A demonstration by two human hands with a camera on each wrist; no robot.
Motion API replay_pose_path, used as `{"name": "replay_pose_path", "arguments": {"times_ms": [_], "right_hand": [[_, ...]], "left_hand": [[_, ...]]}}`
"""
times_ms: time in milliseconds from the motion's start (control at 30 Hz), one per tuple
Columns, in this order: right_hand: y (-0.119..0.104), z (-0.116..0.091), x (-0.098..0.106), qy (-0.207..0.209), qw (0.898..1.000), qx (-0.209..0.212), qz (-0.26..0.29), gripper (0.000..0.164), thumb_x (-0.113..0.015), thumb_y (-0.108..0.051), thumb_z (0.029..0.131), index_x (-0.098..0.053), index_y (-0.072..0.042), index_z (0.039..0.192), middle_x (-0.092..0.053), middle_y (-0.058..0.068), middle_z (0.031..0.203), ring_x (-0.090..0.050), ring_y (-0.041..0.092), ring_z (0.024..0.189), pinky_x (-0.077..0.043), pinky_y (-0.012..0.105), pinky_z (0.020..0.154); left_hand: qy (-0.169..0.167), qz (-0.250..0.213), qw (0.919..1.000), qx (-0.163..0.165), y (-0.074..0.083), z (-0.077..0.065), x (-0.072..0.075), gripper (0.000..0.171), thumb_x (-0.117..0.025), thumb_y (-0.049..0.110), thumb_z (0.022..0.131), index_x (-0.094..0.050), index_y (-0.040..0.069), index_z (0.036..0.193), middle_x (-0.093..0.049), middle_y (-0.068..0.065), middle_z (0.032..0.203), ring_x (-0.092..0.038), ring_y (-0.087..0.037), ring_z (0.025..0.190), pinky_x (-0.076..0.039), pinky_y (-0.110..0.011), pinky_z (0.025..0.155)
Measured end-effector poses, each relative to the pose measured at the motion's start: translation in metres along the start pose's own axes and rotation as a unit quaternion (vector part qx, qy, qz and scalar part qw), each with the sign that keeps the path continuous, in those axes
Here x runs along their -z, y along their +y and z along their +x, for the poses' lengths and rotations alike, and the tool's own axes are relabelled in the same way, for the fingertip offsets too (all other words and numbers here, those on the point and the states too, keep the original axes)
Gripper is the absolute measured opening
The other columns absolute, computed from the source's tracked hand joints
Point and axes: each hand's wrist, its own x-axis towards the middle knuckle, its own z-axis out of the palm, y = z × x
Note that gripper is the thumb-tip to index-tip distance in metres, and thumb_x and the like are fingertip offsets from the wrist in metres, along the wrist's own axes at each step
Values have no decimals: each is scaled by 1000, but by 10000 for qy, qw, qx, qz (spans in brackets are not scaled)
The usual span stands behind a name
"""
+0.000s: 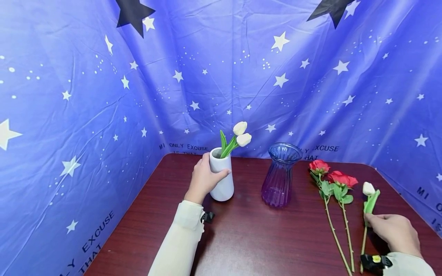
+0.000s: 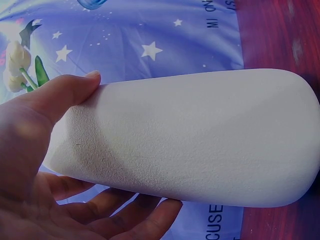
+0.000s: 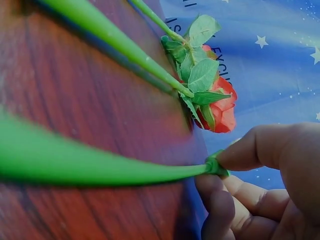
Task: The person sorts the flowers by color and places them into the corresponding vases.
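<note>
A white vase [image 1: 222, 188] stands upright on the table, with two white tulips [image 1: 243, 139] leaning to the right out of its mouth. My left hand [image 1: 202, 178] grips the upper part of this vase. In the left wrist view, the thumb lies along one side of the vase [image 2: 200, 140] and the fingers along the other. At the right, my right hand [image 1: 395, 232] pinches the stem of another white tulip [image 1: 368, 188] just below its leaves. The right wrist view shows the green stem [image 3: 100, 165] between thumb and fingers; its bloom is mostly hidden there.
A ribbed blue-purple glass vase [image 1: 279, 180] stands between the hands. Two red roses [image 1: 342, 179] lie on the table, left of the right hand, their stems pointing toward me. A blue star-print cloth [image 1: 228, 69] surrounds the dark red wooden table [image 1: 255, 241].
</note>
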Motion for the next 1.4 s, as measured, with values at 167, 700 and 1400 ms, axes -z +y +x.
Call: {"name": "replay_pose_path", "arguments": {"times_ms": [167, 700, 1400], "right_hand": [[2, 2, 3, 242, 9993, 136, 251, 58, -59, -51, 96, -73, 2, 116, -77, 11, 83, -61, 51, 103, -47, 48, 73], [-8, -3, 8, 974, 9905, 421, 872, 53, -58, -46, 96, -75, 3, 109, -75, 9, 75, -54, 53, 117, -39, 54, 89], [-22, -5, 3, 896, 9564, 166, 2776, 33, -56, -29, 95, -69, 0, 103, -61, -24, 50, -63, -4, 49, -54, 18, 50]], "left_hand": [[-20, -12, 10000, 12, -1, 0, 0, 84, -88, 50, 76, -52, 14, 142, -66, -11, 119, -67, -32, 110, -58, -51, 91], [14, 16, 10000, -32, -1, 1, -1, 84, -88, 51, 75, -52, 14, 142, -67, -11, 118, -67, -32, 109, -58, -50, 90], [-16, -6, 10000, 19, 1, 1, 1, 83, -88, 50, 76, -52, 15, 142, -66, -10, 117, -67, -31, 109, -58, -51, 90]]}}
